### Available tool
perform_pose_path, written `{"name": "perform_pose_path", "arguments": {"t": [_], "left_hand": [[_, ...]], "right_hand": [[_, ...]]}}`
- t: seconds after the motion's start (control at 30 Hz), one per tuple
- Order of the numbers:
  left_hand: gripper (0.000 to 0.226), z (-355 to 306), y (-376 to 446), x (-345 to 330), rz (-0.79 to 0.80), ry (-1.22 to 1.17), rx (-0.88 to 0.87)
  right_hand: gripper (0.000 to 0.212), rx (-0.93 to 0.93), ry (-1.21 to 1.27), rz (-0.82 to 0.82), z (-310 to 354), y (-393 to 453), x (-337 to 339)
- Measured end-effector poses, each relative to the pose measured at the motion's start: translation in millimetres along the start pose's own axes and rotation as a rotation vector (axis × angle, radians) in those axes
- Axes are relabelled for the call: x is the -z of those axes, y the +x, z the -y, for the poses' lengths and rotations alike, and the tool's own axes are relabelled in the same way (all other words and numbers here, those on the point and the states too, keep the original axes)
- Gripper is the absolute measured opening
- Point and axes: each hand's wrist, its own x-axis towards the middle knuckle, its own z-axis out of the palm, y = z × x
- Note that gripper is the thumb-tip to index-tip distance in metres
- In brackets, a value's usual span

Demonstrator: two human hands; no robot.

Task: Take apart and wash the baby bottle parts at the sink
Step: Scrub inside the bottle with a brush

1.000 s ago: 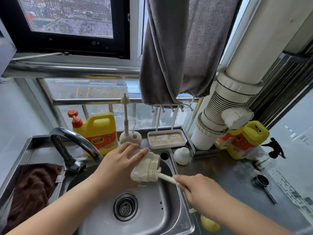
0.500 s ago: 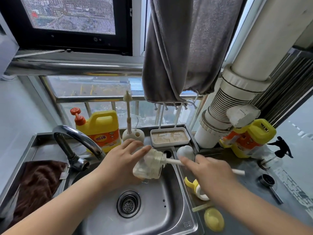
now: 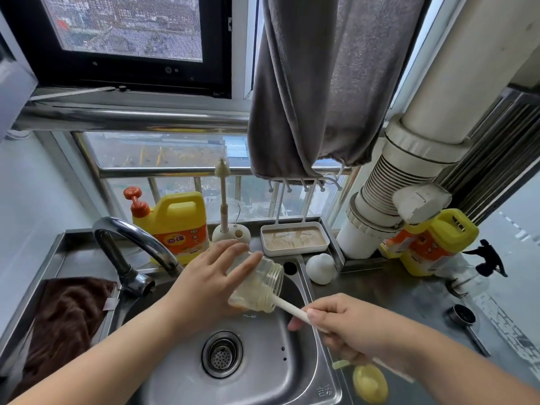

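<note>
My left hand (image 3: 204, 285) holds a clear baby bottle body (image 3: 258, 285) on its side over the steel sink (image 3: 292, 375), its threaded mouth facing right. My right hand (image 3: 350, 325) grips the white handle of a bottle brush (image 3: 289, 308), whose head is inside the bottle. A yellow bottle part (image 3: 369, 384) lies on the counter by the sink's right rim, partly behind my right forearm. A white dome-shaped piece (image 3: 320, 268) sits behind the sink at the right.
The faucet (image 3: 137, 244) arches over the sink's left side, a brown cloth (image 3: 64, 320) beside it. Yellow detergent jugs (image 3: 178, 223) (image 3: 432, 244), a brush stand (image 3: 228, 229) and a drying rack tray (image 3: 293, 238) line the back. A metal scoop (image 3: 464, 320) lies right.
My right hand dropped lower and nearer to me with the brush handle, so the handle now slants down to the right. The bottle's mouth tipped slightly with it.
</note>
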Motion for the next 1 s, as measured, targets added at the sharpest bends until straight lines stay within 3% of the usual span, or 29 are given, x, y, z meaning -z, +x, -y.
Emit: {"name": "perform_pose_path", "arguments": {"t": [0.1,0.27,0.43,0.5,0.63,0.73,0.77,0.83,0.9,1.0], "left_hand": [[0.073,-11,-5,-6,0.003,0.018,-0.011],[0.059,-22,-13,-2,0.082,-0.017,0.006],[0.096,-11,10,13,0.189,0.032,-0.06],[0.1,-10,19,16,0.232,0.027,-0.054],[0.1,-20,29,20,0.377,-0.083,0.02],[0.098,-23,23,15,0.523,-0.222,0.142],[0.098,-22,20,13,0.526,-0.246,0.16],[0.098,-20,17,14,0.516,-0.322,0.212],[0.097,-18,16,17,0.46,-0.314,0.181],[0.096,-14,16,19,0.231,-0.191,0.046]], "right_hand": [[0.033,-0.051,0.167,0.087,6,1,-3],[0.033,-0.069,0.104,0.068,1,5,0],[0.029,-0.063,-0.034,0.029,-1,5,-4],[0.026,-0.04,-0.102,0.027,2,3,-5],[0.02,0.086,-0.519,-0.112,4,2,-6],[0.019,0.241,-1.066,-0.441,3,1,-4],[0.027,0.325,-1.267,-0.562,-1,4,-1],[0.04,0.477,-1.41,-0.688,-4,6,-1],[0.038,0.53,-1.424,-0.697,-5,11,0],[0.027,0.454,-1.278,-0.634,1,15,-8]]}}
